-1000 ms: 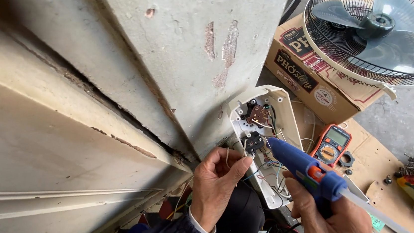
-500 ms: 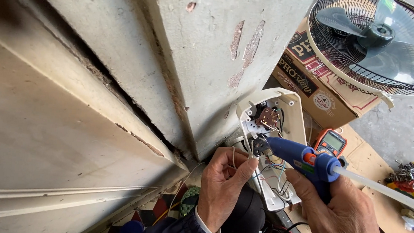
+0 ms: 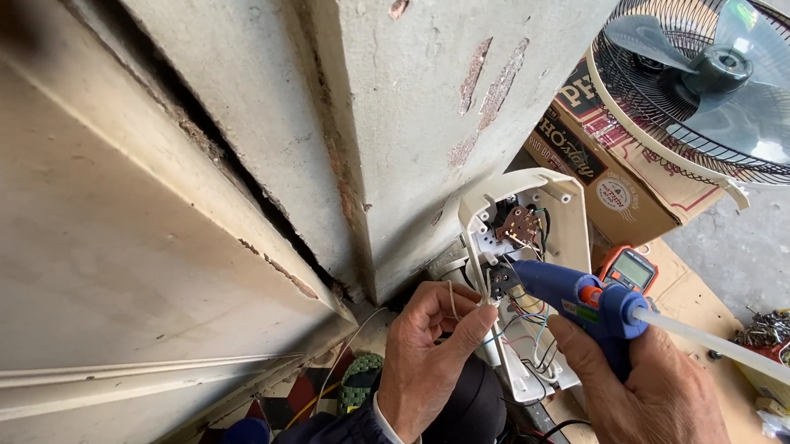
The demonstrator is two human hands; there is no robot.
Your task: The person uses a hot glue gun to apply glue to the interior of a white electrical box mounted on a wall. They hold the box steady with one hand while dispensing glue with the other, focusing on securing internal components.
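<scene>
Two hands work: right hand (image 3: 658, 431) points glue gun (image 3: 579, 295) leftward, near level.

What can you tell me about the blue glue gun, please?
The blue glue gun looks plastic, with an orange band near its rear and a dark nozzle at its front. A pale translucent glue stick juts from its back. The right hand grips it, nozzle aimed left at the wiring inside the open white housing.
</scene>
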